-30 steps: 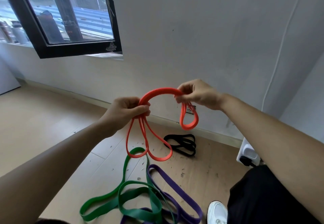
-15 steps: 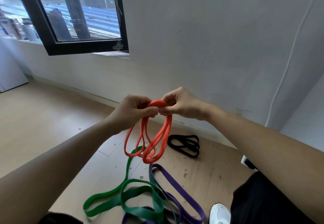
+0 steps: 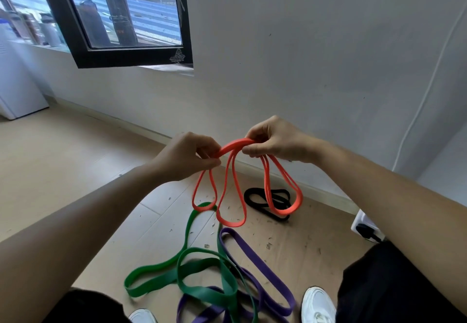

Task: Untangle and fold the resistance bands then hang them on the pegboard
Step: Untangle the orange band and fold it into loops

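Observation:
An orange resistance band (image 3: pixel 233 147) is held up in front of the wall, bunched into several hanging loops. My left hand (image 3: pixel 185 156) pinches its left end and my right hand (image 3: pixel 275 140) pinches the top about a hand's width away. A short arc of band spans between them. Below on the floor lie a green band (image 3: pixel 199 269) and a purple band (image 3: pixel 255 264), overlapping and tangled. A black band (image 3: pixel 255 197) lies folded near the skirting, partly behind the orange loops. No pegboard is in view.
The wooden floor (image 3: pixel 75 161) is strewn with small debris. A white power strip (image 3: pixel 364 226) with a black plug sits by the wall at right, its cable running up. A black-framed window (image 3: pixel 121 19) is upper left. My white shoes (image 3: pixel 317 305) and dark trousers are at the bottom.
My hands, pressed together half a second ago, have drawn slightly apart. The orange loops now hang in separate groups under each hand. The view has shifted slightly.

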### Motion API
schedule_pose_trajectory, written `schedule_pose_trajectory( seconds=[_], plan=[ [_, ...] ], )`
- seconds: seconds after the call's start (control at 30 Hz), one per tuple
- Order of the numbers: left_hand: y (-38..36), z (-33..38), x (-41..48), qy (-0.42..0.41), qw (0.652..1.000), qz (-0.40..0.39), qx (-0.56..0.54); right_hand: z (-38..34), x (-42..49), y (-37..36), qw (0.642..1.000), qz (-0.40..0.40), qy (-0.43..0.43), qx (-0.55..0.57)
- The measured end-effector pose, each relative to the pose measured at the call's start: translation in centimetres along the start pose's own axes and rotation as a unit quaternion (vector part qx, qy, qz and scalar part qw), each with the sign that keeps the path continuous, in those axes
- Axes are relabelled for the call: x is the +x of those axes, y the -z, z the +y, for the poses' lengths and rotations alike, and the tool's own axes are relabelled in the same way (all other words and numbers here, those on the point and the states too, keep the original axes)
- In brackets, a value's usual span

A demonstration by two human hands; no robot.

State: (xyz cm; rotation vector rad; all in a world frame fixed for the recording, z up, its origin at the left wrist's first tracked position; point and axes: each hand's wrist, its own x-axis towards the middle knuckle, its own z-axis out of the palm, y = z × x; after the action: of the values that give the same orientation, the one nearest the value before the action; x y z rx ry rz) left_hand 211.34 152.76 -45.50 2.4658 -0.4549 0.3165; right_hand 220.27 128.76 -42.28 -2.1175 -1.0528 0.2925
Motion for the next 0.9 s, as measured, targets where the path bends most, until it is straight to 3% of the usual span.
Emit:
schedule_pose_trajectory(
  seconds=[0.23, 0.47, 0.67, 0.9],
  plan=[
    [-0.7, 0.1, 0.1, 0.024, 0.996, -0.064, -0.063, -0.1, -0.1, -0.1, 0.999, 0.016, 0.011, 0.027],
    [-2.3, 1.1, -0.3, 0.112, 0.966, -0.017, -0.231, 0.2, 0.1, -1.6, 0.997, 0.046, 0.009, 0.059],
    [-3.5, 2.0, 0.4, 0.110, 0.981, 0.036, -0.156, 1.2, -0.3, -2.2, 0.996, 0.034, -0.016, 0.080],
    [-2.4, 3.4, 1.1, 0.068, 0.994, -0.027, -0.083, 1.5, -1.0, -1.9, 0.991, 0.012, -0.017, 0.132]
  ],
)
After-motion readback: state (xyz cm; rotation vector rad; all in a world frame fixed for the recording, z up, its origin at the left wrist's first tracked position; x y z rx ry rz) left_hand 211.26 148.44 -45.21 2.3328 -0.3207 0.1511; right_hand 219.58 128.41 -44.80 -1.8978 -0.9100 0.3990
